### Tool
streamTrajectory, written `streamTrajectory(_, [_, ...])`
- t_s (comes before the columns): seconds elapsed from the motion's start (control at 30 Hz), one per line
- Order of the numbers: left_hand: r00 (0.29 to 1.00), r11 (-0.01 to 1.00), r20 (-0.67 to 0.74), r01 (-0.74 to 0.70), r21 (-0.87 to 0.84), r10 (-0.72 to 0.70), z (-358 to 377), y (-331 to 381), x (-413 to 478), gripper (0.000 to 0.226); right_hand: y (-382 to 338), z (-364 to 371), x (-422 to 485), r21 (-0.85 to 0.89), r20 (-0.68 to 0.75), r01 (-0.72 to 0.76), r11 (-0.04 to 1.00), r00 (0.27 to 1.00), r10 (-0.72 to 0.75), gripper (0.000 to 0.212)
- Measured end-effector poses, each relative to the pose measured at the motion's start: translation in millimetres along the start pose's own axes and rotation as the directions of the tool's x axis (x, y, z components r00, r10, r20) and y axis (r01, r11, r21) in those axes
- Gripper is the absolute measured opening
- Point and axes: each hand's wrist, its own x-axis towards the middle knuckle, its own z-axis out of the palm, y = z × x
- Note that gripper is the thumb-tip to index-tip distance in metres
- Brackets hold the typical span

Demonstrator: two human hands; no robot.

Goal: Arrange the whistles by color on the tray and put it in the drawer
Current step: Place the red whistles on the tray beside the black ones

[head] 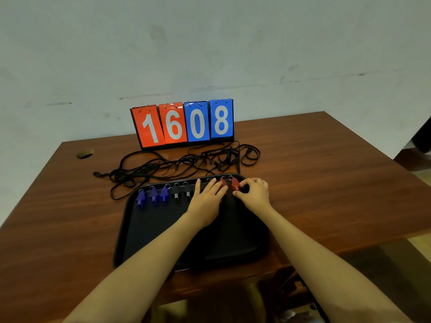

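Pale wall [210, 43], brown wooden table [326, 171]; black plastic tray [163, 241] at its near edge. Along the far rim: blue plastic whistles [153, 196], then black plastic whistles [182, 193]. Your left hand [207, 198] lies straight-fingered there; your right hand [254, 193] pinches a red plastic whistle [235, 183].

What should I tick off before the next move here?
1. Blue whistles grouped at the left of the tray: ok.
2. Black whistles beside the blue: ok.
3. Red whistles grouped at the right: cannot tell; the left hand covers part of the row.
4. Right hand free: not ok; it pinches the end red whistle.
5. Cords clear of the tray: cannot tell.
6. Drawer in view: not ok.
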Motion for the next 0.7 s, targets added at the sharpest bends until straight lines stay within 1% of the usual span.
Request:
streamTrajectory(0.17, [0.998, 1.0, 0.054, 0.013, 0.0, -0.013, -3.2, 0.4, 0.3, 0.06, 0.0, -0.8, -1.1, 0.005, 0.009, -0.005, 1.0, 1.0, 0.005, 0.035])
streamTrajectory(0.3, [0.999, 0.999, 0.032, -0.011, -0.036, 0.012, -5.3, 1.8, -0.6, 0.062, -1.0, -5.1, -5.3, -0.006, 0.012, 0.011, 1.0, 1.0, -0.011, 0.048])
streamTrajectory(0.37, [1.0, 0.998, -0.014, -0.026, -0.049, 0.025, -7.1, -1.5, -0.6, 0.06, -5.2, -8.2, -5.4, -0.016, -0.033, 0.086, 0.996, 0.996, -0.087, 0.046])
streamTrajectory(0.43, [0.996, 0.997, -0.093, -0.026, -0.077, 0.019, -8.4, -7.1, 1.7, 0.052, -16.0, -12.2, -0.3, -0.036, -0.073, 0.201, 0.979, 0.976, -0.203, 0.04])
streamTrajectory(0.5, [0.983, 0.987, -0.175, 0.031, -0.161, -0.059, -11.4, -15.3, 7.7, 0.044, -34.9, -16.3, 10.3, -0.026, -0.077, 0.305, 0.952, 0.949, -0.306, 0.032])
streamTrajectory(0.57, [0.962, 0.968, -0.213, 0.121, -0.218, -0.168, -15.8, -29.2, 18.1, 0.038, -57.3, -16.4, 25.4, -0.028, -0.039, 0.384, 0.923, 0.922, -0.385, 0.025])
streamTrajectory(0.63, [0.953, 0.963, -0.188, 0.204, -0.175, -0.236, -20.0, -47.0, 30.0, 0.034, -76.0, -9.9, 43.3, -0.064, 0.032, 0.424, 0.903, 0.906, -0.423, 0.022])
streamTrajectory(0.7, [0.955, 0.956, -0.101, 0.266, -0.128, -0.279, -23.5, -64.3, 40.5, 0.033, -90.1, 0.0, 61.7, -0.092, 0.095, 0.394, 0.915, 0.918, -0.386, 0.022])
